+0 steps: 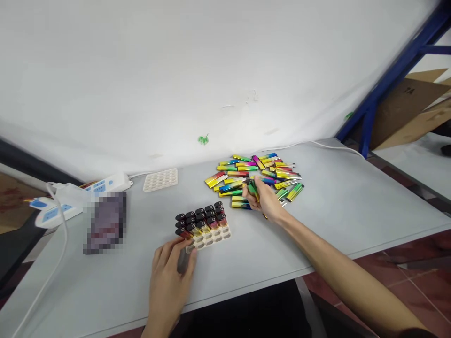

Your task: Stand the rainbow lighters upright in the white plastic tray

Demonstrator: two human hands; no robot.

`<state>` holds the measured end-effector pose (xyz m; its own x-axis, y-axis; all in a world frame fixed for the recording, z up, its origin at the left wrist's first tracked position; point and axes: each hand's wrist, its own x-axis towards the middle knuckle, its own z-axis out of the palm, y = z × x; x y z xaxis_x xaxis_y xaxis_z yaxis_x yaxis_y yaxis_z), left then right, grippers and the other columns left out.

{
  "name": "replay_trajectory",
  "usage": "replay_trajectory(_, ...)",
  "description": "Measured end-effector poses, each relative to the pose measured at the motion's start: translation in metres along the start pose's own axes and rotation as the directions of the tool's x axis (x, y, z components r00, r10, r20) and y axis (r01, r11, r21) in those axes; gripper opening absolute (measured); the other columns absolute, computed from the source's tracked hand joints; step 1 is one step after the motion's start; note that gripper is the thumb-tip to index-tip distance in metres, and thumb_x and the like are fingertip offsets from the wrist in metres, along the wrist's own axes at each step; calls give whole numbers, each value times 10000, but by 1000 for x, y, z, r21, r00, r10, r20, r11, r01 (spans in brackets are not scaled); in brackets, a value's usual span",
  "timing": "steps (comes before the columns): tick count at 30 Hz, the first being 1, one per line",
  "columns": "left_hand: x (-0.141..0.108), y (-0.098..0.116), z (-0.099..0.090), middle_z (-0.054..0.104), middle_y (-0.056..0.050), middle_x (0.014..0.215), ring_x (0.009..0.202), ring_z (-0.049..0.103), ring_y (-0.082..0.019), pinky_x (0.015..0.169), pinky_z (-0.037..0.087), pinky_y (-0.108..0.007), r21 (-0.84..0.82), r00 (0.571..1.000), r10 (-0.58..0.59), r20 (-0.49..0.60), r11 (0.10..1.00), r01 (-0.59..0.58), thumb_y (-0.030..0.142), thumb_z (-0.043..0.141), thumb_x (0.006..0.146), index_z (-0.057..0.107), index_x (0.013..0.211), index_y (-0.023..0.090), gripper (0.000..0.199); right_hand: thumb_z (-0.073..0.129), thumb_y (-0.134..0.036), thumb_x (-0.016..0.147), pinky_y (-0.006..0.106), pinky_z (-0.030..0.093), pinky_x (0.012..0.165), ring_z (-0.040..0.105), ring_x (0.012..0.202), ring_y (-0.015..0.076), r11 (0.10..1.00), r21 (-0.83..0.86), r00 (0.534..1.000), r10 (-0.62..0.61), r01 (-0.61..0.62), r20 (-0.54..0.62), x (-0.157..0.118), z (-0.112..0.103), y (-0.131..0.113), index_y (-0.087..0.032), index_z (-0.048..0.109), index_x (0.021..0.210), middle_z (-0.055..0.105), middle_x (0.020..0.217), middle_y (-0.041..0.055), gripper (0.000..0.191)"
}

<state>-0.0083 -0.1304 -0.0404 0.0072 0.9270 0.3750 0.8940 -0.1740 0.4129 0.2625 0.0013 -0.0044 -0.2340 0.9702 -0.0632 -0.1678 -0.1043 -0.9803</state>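
Observation:
My left hand [168,272] lies at the near left corner of a white slotted tray [213,238], its thumb and forefinger around that corner. In the tray's back rows stand several lighters [200,220] with dark ends up and reddish or yellow bodies; the front slots hold none. My right hand [263,199] is closed around a green lighter [252,188], its dark end showing past the fingers. Around and behind that hand spreads a loose pile of shiny lighters [232,180] in yellow, green, blue, red and purple. The palm and some fingertips are hidden.
Another white slotted tray [161,180] lies near the wall. Left of it are power strips [109,184] with a white cable [63,239], beside a blurred-out dark object [105,223]. A blue metal frame [369,112] and cardboard boxes [408,108] stand at the right.

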Motion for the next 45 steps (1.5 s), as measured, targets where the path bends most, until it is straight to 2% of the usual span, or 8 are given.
replay_trajectory(4,0,-1,1,632,-68,1138,1092,540,-273,954,458,-453,1,1000,10,-3,1000,-10,363,553,937,632,1094,242,214,491,-669,901,227,382,419,500,520,127,997,13,992,-79,79,96,-4,6,-2,-251,409,841,520,636,-48,430)
replay_trajectory(8,0,-1,0,632,-67,1142,1092,536,-271,950,459,-452,7,1000,8,6,1000,-8,360,550,939,630,1104,241,219,515,-645,906,195,246,396,300,417,83,996,89,990,-37,25,136,-7,8,-4,-266,384,859,373,576,-101,404)
replay_trajectory(11,1,-1,0,631,-67,1147,1093,534,-271,952,458,-452,9,1000,6,9,1000,-6,364,547,940,631,1110,240,226,430,-682,918,217,166,417,174,425,74,996,87,993,10,-20,114,-7,8,-2,-221,409,676,258,522,-85,521)
replay_trajectory(20,2,-3,3,641,-72,1115,1061,543,-277,934,454,-449,11,1000,24,-20,1000,-24,390,554,931,644,1068,235,225,373,-517,933,232,130,400,170,392,81,988,144,999,52,-54,16,-7,15,4,-223,340,506,223,446,-62,520)
replay_trajectory(29,0,-2,1,635,-62,1131,1076,536,-265,940,451,-420,23,1000,28,-14,999,-27,363,554,937,639,1089,235,217,427,-725,863,224,73,410,99,415,62,974,220,997,67,-58,-37,-5,13,-4,-217,327,489,181,463,-85,639)
replay_trajectory(37,4,-3,3,641,-62,1110,1052,539,-265,924,453,-426,10,998,47,-30,999,-47,360,565,930,635,1068,233,201,402,-540,889,233,91,407,109,404,69,973,220,991,99,-78,-88,-4,14,2,-221,350,472,196,443,-74,528)
replay_trajectory(42,3,-2,3,644,-58,1114,1068,538,-263,936,453,-428,-4,999,27,-25,1000,-27,344,561,934,633,1087,240,199,407,-651,903,227,111,408,126,407,67,976,218,987,29,6,-157,1,6,1,-211,405,550,212,474,-82,564)
replay_trajectory(45,1,-1,2,644,-60,1096,1067,540,-259,938,457,-424,-23,999,16,-29,1000,-16,333,560,936,638,1073,233,186,376,-683,922,232,231,429,280,427,85,989,96,957,-80,110,-278,3,-4,-4,-206,536,726,365,552,-56,539)
